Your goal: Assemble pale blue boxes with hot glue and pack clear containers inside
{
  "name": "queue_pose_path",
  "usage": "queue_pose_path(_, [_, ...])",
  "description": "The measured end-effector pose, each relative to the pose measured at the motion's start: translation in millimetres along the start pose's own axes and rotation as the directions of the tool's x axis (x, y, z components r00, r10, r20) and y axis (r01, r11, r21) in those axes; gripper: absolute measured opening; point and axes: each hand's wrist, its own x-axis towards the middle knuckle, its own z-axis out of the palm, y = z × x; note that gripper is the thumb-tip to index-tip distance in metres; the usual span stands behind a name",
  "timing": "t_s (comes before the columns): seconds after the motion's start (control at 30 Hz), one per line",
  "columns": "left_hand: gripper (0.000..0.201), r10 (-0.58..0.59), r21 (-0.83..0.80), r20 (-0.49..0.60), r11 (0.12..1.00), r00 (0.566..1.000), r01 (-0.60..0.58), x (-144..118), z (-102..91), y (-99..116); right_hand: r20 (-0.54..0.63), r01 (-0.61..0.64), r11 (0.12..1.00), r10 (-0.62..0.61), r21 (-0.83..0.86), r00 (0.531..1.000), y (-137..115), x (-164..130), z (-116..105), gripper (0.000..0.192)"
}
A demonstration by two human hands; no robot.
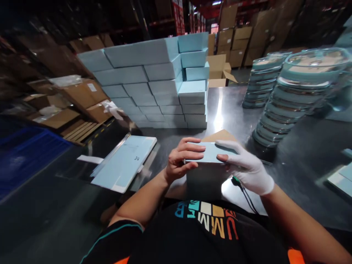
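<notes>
A white cardboard box (209, 153) stands upright in front of my body, its near side in shadow. My left hand (182, 158) is bare and holds the box's left end, with the fingers across the top and the thumb along the near edge. In a white glove with a bare thumb tip, my right hand (247, 169) grips the right end. Brown cardboard (223, 135) shows just behind the box. Below my right hand, a green-tipped dark cord (242, 187) is partly hidden.
White boxes (154, 86) form a tall stack at the table's back. Flat white cardboard sheets (125, 161) lie to the left. Tall stacks of clear round containers (291, 106) rise on the metal table (224, 104) at right. A blue crate (33, 154) stands beyond the left edge.
</notes>
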Motion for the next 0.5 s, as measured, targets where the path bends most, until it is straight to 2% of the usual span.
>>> queue_pose_path(0.1, [0.026,0.073,0.043,0.113,0.996,0.991,-0.078,8,-10.0,2,0.002,0.087,0.994,-0.087,-0.065,0.996,4,0,4,0.031])
queue_pose_path(0.17, [0.035,0.085,0.158,0.291,0.978,0.953,-0.135,18,-16.1,8,0.026,0.177,0.971,-0.175,-0.158,0.984,4,0,10,0.041])
queue_pose_path(0.27, [0.048,-0.016,0.363,0.543,0.906,0.84,-0.217,35,-19.6,25,0.146,0.283,0.937,-0.257,-0.204,0.955,0,5,18,0.087])
queue_pose_path(0.3, [0.049,-0.051,0.391,0.588,0.892,0.807,-0.228,39,-20.7,32,0.199,0.295,0.937,-0.258,-0.185,0.945,-2,9,17,0.102])
queue_pose_path(0.33, [0.051,-0.077,0.405,0.612,0.885,0.787,-0.228,41,-23.0,38,0.24,0.29,0.942,-0.245,-0.171,0.939,-5,14,12,0.108])
queue_pose_path(0.37, [0.053,-0.091,0.419,0.604,0.881,0.792,-0.219,42,-27.0,43,0.244,0.281,0.942,-0.232,-0.186,0.942,-6,22,1,0.106])
queue_pose_path(0.4, [0.056,-0.107,0.447,0.56,0.874,0.822,-0.191,41,-33.0,45,0.205,0.256,0.934,-0.208,-0.249,0.956,-7,31,-15,0.097])
queue_pose_path(0.43, [0.061,-0.125,0.485,0.452,0.865,0.883,-0.126,38,-40.6,45,0.128,0.212,0.912,-0.178,-0.35,0.976,-6,42,-36,0.086])
queue_pose_path(0.47, [0.067,-0.151,0.505,0.282,0.863,0.947,-0.012,34,-49.3,41,-0.013,0.142,0.864,-0.169,-0.483,0.986,-4,55,-62,0.075])
queue_pose_path(0.5, [0.075,-0.193,0.463,0.074,0.876,0.978,0.137,28,-58.1,36,-0.153,0.032,0.787,-0.159,-0.616,0.975,0,67,-91,0.072])
